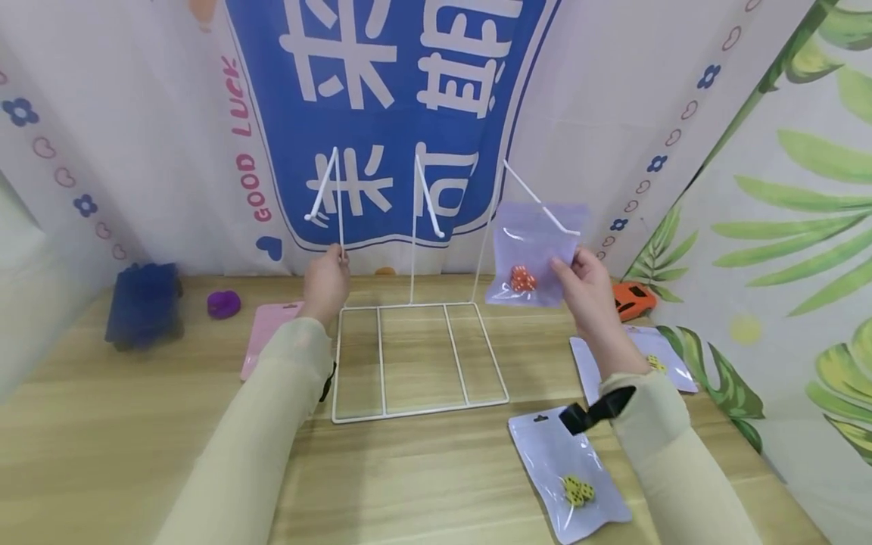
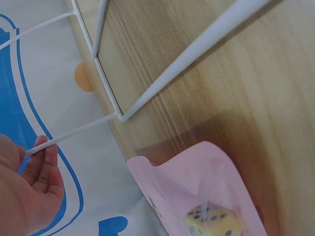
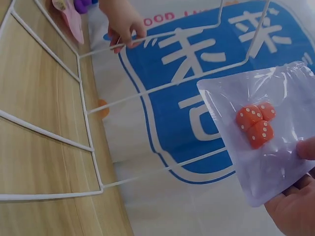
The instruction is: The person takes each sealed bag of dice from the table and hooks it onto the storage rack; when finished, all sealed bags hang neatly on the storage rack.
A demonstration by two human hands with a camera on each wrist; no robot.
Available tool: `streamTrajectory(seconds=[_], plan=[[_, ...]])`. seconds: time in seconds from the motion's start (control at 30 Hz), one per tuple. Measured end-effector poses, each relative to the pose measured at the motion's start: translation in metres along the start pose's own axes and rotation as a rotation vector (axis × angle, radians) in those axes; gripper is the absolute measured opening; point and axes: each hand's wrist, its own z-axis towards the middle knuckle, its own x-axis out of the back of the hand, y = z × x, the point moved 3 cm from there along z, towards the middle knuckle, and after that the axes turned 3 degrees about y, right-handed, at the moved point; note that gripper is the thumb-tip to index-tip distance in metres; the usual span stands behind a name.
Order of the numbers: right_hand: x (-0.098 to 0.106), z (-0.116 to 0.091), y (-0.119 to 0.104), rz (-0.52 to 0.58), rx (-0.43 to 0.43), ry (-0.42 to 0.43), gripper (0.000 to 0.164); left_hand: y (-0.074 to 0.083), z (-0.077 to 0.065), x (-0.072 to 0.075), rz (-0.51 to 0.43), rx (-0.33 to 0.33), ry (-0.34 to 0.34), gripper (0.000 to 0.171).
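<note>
A white wire rack (image 1: 422,414) with three upright posts and hooked arms stands on the table. My left hand (image 1: 325,286) pinches its left post between thumb and fingers, as the left wrist view also shows. My right hand (image 1: 591,295) grips the right edge of a clear-fronted lilac pouch (image 1: 534,246), thumb on the front. Several orange dice (image 3: 255,123) with white dots lie inside the pouch. At the pouch's top, the rack's right arm (image 1: 538,198) overlaps it in the head view, its tip showing in front. The left and middle arms carry nothing.
A pink pouch (image 2: 197,172) with yellow dice lies left of the rack. Right of it lie a lilac pouch (image 1: 545,454) with yellow dice, another lilac pouch (image 1: 681,371) and an orange toy car (image 1: 633,300). A purple object (image 1: 223,304) and a dark blue item (image 1: 143,303) stand back left.
</note>
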Motion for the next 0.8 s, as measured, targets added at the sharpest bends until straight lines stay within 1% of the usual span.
streamTrajectory(seconds=[0.17,0.27,0.4,0.47,0.57,0.8], plan=[[-0.014,0.03,0.006,-0.07,-0.031,0.02,0.036,0.0,-0.002,0.001,-0.019,0.009,-0.002,0.014],[-0.02,0.046,0.007,-0.133,-0.059,0.063,0.033,0.0,-0.001,0.001,-0.024,0.01,-0.008,0.015],[-0.026,0.063,0.007,-0.223,-0.059,0.109,0.024,0.0,0.0,0.001,-0.031,0.003,-0.01,0.015],[-0.028,0.07,0.007,-0.248,-0.042,0.112,0.02,0.0,0.001,0.0,-0.033,0.0,-0.007,0.015],[-0.031,0.077,0.006,-0.257,-0.029,0.11,0.018,0.0,0.001,0.0,-0.028,0.009,-0.002,0.014],[-0.04,0.086,0.009,-0.215,-0.071,0.11,0.026,-0.002,0.0,0.0,-0.021,0.019,-0.003,0.015]])
